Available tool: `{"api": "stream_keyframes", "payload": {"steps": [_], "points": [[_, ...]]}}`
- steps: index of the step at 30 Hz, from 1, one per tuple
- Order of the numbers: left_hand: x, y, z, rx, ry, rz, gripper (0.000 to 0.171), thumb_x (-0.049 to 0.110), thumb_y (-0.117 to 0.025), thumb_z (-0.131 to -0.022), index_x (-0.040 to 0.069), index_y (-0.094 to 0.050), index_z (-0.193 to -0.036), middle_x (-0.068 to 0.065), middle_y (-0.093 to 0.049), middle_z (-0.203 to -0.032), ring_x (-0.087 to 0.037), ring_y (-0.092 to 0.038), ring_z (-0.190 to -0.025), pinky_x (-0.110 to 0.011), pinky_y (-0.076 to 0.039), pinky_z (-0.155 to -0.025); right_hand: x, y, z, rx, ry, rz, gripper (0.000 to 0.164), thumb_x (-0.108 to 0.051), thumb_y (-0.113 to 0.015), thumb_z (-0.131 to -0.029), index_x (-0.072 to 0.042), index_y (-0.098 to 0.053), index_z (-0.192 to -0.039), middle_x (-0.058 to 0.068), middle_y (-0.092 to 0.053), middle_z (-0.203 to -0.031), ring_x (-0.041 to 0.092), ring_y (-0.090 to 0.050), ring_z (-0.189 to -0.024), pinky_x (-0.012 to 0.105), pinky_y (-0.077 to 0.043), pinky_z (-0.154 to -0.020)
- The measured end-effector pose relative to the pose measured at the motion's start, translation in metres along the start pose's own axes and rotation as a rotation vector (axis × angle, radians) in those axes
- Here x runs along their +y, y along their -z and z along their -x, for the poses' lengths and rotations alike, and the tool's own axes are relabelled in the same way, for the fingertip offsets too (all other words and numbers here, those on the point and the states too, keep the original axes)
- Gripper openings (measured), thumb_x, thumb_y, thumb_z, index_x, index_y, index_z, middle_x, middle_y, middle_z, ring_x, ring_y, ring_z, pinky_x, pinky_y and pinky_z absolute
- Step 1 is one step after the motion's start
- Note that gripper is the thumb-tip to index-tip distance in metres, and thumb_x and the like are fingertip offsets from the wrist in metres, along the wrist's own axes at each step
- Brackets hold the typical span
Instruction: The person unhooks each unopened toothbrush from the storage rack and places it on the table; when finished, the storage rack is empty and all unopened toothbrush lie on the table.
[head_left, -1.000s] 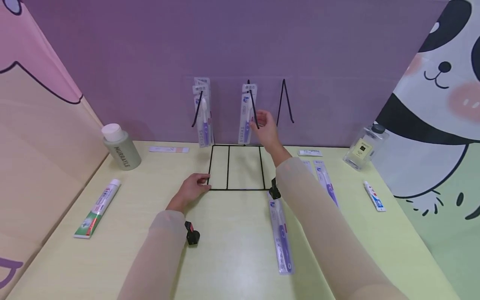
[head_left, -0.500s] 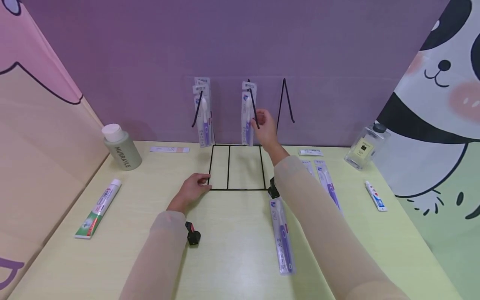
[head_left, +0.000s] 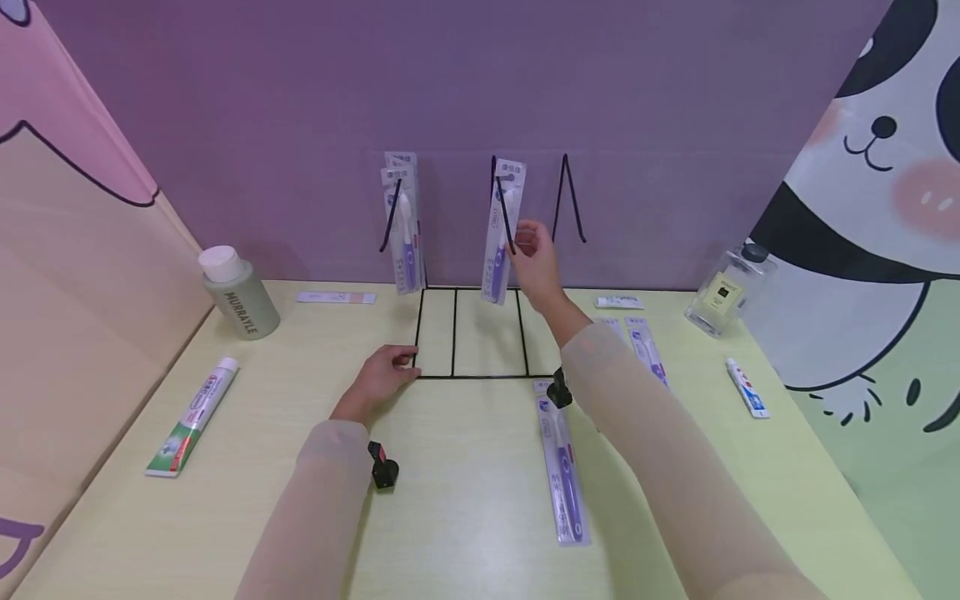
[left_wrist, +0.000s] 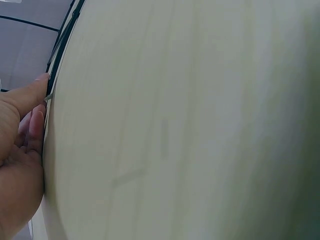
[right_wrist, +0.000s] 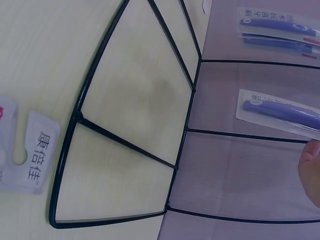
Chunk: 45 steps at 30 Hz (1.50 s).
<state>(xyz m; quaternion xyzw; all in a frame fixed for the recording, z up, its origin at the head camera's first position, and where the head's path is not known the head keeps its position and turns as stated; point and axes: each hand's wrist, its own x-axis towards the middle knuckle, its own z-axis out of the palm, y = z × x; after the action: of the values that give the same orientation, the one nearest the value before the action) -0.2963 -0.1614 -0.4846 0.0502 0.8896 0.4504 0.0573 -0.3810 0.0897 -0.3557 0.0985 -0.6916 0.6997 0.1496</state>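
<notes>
In the head view, a packaged toothbrush (head_left: 496,246) hangs at the middle hook of a black wire rack (head_left: 472,377), its lower end tilted left. My right hand (head_left: 537,265) pinches the pack's right edge; in the right wrist view only part of that hand (right_wrist: 311,172) shows beside the pack (right_wrist: 280,114). My left hand (head_left: 377,379) grips the rack's base at its front left corner, thumb and fingers at the wire in the left wrist view. Overlapping toothbrush packs (head_left: 406,250) hang on the left hook. Nothing hangs on the right hook (head_left: 574,208).
Another toothbrush pack (head_left: 562,483) lies before the rack; more packs (head_left: 647,346) lie partly behind my right arm. A green bottle (head_left: 243,300) and a toothpaste tube (head_left: 193,417) stand and lie left. A glass bottle (head_left: 726,293) and small tubes (head_left: 747,389) are at right.
The middle toothbrush pack has shifted right and come nearer, and now leans more. My right hand moved slightly with it. My left hand stays on the rack.
</notes>
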Motion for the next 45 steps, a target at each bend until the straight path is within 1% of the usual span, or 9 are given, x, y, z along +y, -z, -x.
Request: {"api": "stream_keyframes", "payload": {"steps": [5, 8, 10, 16, 22, 28, 36, 41, 45], "points": [[-0.002, 0.000, -0.001, -0.003, -0.005, 0.000, 0.043, 0.013, -0.063, -0.086, 0.004, -0.051, -0.126, -0.014, -0.048, -0.113, -0.027, -0.045, -0.106, -0.040, -0.037, -0.090, 0.000, 0.003, 0.008, -0.016, 0.024, -0.031, 0.029, 0.009, -0.054, -0.086, -0.002, -0.045, -0.111, 0.013, -0.054, -0.099, 0.022, -0.052, -0.086, 0.030, -0.046, -0.075], [-0.004, 0.000, -0.003, -0.006, -0.003, 0.002, 0.043, 0.013, -0.063, -0.086, 0.005, -0.051, -0.127, -0.013, -0.048, -0.113, -0.027, -0.045, -0.106, -0.041, -0.037, -0.090, 0.000, 0.005, 0.015, -0.020, 0.015, -0.029, 0.029, 0.010, -0.052, -0.086, 0.000, -0.045, -0.112, 0.013, -0.054, -0.097, 0.021, -0.052, -0.083, 0.029, -0.045, -0.072], [-0.004, 0.000, -0.003, -0.006, 0.006, 0.005, 0.043, 0.013, -0.063, -0.086, 0.006, -0.052, -0.127, -0.012, -0.048, -0.114, -0.026, -0.045, -0.106, -0.040, -0.037, -0.090, 0.000, 0.006, 0.020, -0.025, -0.013, -0.025, 0.029, 0.010, -0.052, -0.086, 0.001, -0.044, -0.113, 0.014, -0.053, -0.097, 0.021, -0.052, -0.082, 0.029, -0.046, -0.069], [-0.004, 0.000, -0.003, -0.010, 0.008, 0.013, 0.044, 0.013, -0.063, -0.086, 0.006, -0.051, -0.127, -0.013, -0.047, -0.115, -0.027, -0.044, -0.107, -0.041, -0.036, -0.091, 0.004, 0.014, 0.044, -0.062, -0.131, -0.025, 0.033, 0.008, -0.051, -0.087, 0.000, -0.042, -0.117, 0.013, -0.053, -0.099, 0.019, -0.053, -0.081, 0.027, -0.047, -0.062], [-0.004, -0.001, -0.004, -0.008, 0.015, 0.020, 0.043, 0.012, -0.063, -0.086, 0.006, -0.051, -0.127, -0.012, -0.047, -0.115, -0.026, -0.044, -0.107, -0.041, -0.036, -0.091, 0.004, 0.023, 0.073, -0.108, -0.240, -0.032, 0.036, 0.004, -0.053, -0.088, -0.004, -0.040, -0.120, 0.012, -0.052, -0.099, 0.018, -0.053, -0.080, 0.030, -0.048, -0.065], [-0.006, -0.001, -0.005, -0.012, 0.003, 0.009, 0.043, 0.014, -0.063, -0.086, 0.006, -0.051, -0.127, -0.012, -0.048, -0.115, -0.026, -0.044, -0.107, -0.041, -0.036, -0.091, 0.008, 0.030, 0.101, -0.143, -0.403, -0.049, 0.034, 0.003, -0.054, -0.088, -0.007, -0.042, -0.118, 0.010, -0.050, -0.094, 0.018, -0.053, -0.080, 0.033, -0.049, -0.066], [-0.005, -0.001, -0.005, -0.002, -0.003, 0.009, 0.043, 0.013, -0.063, -0.086, 0.006, -0.052, -0.127, -0.013, -0.048, -0.114, -0.026, -0.045, -0.106, -0.041, -0.036, -0.091, 0.006, 0.031, 0.153, -0.277, -0.576, -0.041, 0.035, 0.005, -0.052, -0.087, -0.004, -0.040, -0.119, 0.009, -0.049, -0.089, 0.019, -0.053, -0.076, 0.036, -0.049, -0.065], [-0.005, -0.001, -0.004, 0.000, -0.007, -0.003, 0.043, 0.013, -0.062, -0.086, 0.005, -0.052, -0.127, -0.013, -0.048, -0.113, -0.026, -0.045, -0.105, -0.040, -0.036, -0.090, 0.018, 0.034, 0.180, -0.328, -0.671, 0.039, 0.039, 0.007, -0.054, -0.085, -0.003, -0.039, -0.119, 0.011, -0.048, -0.088, 0.020, -0.052, -0.073, 0.036, -0.050, -0.062], [-0.004, 0.000, -0.004, -0.001, -0.004, -0.008, 0.042, 0.013, -0.062, -0.086, 0.005, -0.052, -0.127, -0.012, -0.048, -0.113, -0.026, -0.045, -0.106, -0.040, -0.036, -0.090, 0.022, 0.039, 0.193, -0.383, -0.717, 0.110, 0.042, 0.008, -0.055, -0.083, -0.002, -0.036, -0.119, 0.014, -0.049, -0.088, 0.022, -0.054, -0.072, 0.037, -0.050, -0.062]]}}
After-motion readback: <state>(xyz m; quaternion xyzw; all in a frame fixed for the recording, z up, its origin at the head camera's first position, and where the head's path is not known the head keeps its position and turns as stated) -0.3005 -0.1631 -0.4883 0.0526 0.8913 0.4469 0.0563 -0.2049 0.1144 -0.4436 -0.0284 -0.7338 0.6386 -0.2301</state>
